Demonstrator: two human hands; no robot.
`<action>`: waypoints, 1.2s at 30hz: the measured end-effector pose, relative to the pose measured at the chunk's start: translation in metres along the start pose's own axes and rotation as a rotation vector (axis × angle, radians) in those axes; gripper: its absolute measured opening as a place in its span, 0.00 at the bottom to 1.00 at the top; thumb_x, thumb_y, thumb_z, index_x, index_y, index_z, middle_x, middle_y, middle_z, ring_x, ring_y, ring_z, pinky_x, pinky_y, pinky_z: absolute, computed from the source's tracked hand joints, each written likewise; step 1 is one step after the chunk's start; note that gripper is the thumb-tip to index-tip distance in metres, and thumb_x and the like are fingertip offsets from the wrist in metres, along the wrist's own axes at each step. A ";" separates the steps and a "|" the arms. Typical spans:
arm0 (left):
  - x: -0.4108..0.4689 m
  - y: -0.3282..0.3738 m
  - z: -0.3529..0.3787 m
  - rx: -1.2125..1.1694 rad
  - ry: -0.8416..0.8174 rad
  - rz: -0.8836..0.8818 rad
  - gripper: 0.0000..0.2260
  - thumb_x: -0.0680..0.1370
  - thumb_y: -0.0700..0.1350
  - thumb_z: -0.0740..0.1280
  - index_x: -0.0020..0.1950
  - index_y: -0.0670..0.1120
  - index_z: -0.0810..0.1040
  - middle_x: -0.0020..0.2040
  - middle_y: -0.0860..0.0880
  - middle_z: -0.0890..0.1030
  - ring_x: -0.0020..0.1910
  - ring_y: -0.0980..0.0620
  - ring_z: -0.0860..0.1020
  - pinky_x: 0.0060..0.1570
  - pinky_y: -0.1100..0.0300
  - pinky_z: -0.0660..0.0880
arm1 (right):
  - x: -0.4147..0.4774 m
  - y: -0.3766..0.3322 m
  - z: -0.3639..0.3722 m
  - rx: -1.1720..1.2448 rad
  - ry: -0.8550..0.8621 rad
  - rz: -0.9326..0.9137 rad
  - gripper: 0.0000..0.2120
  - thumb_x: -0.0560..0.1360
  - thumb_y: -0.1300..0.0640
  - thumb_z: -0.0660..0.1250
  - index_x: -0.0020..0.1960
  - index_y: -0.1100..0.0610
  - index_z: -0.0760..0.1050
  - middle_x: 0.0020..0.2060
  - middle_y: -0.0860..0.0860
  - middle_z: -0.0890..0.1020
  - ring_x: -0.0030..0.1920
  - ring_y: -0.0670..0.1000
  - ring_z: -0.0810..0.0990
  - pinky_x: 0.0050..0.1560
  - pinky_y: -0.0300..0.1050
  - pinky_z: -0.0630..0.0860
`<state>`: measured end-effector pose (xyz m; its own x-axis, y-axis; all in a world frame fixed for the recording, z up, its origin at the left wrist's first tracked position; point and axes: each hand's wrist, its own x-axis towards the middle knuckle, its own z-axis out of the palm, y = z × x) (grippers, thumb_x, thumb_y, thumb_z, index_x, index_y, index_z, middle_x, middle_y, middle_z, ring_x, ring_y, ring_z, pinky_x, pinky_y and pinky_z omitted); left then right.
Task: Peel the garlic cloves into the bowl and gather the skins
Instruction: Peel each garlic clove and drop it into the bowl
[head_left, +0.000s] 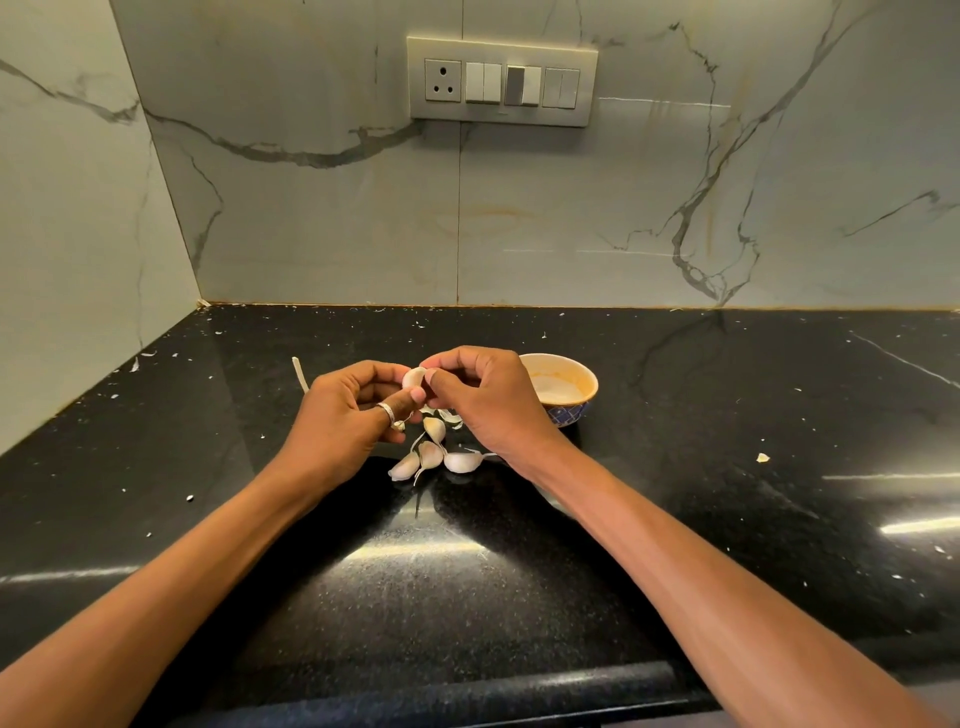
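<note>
My left hand (349, 410) and my right hand (483, 397) meet above the black counter, both pinching one pale garlic clove (413, 378) between fingertips and thumbs. A ring sits on my left thumb. Just below the hands lie several unpeeled cloves (435, 453) with thin stems, and a bit of loose skin (451, 417) sits under my right hand. A small bowl (569, 375), cream inside and blue-patterned outside, stands right behind my right hand; no cloves show in the visible part of it.
The black stone counter (467, 582) ends at a marble wall behind and on the left. A long strip of skin (300, 375) lies left of my left hand. Small skin flecks, such as one fleck (762, 458) at the right, dot the counter. A switch panel (501, 80) hangs on the wall.
</note>
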<state>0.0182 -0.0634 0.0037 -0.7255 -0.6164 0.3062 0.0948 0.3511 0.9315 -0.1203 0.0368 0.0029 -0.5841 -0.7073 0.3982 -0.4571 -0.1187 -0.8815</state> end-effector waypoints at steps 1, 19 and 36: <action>0.000 0.000 0.000 -0.001 -0.005 0.003 0.09 0.77 0.39 0.72 0.57 0.45 0.82 0.45 0.47 0.87 0.42 0.53 0.85 0.38 0.63 0.81 | 0.000 0.000 0.000 -0.014 0.004 -0.007 0.06 0.78 0.60 0.71 0.52 0.57 0.85 0.44 0.52 0.87 0.44 0.50 0.87 0.51 0.54 0.85; -0.004 0.007 0.005 -0.016 0.001 0.007 0.10 0.80 0.41 0.68 0.58 0.52 0.82 0.45 0.54 0.87 0.40 0.58 0.83 0.34 0.65 0.80 | 0.001 0.004 0.004 -0.112 0.022 -0.059 0.07 0.80 0.57 0.68 0.52 0.52 0.85 0.42 0.47 0.87 0.46 0.48 0.86 0.51 0.58 0.83; -0.003 0.005 0.004 -0.011 -0.027 0.001 0.09 0.81 0.41 0.67 0.56 0.54 0.83 0.44 0.41 0.85 0.37 0.53 0.81 0.34 0.63 0.81 | -0.003 0.000 0.000 -0.276 0.021 -0.213 0.07 0.81 0.58 0.67 0.53 0.54 0.84 0.41 0.47 0.86 0.43 0.46 0.83 0.44 0.42 0.79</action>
<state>0.0184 -0.0571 0.0067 -0.7433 -0.5968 0.3022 0.1033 0.3439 0.9333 -0.1185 0.0390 0.0018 -0.4689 -0.6718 0.5735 -0.7327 -0.0668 -0.6773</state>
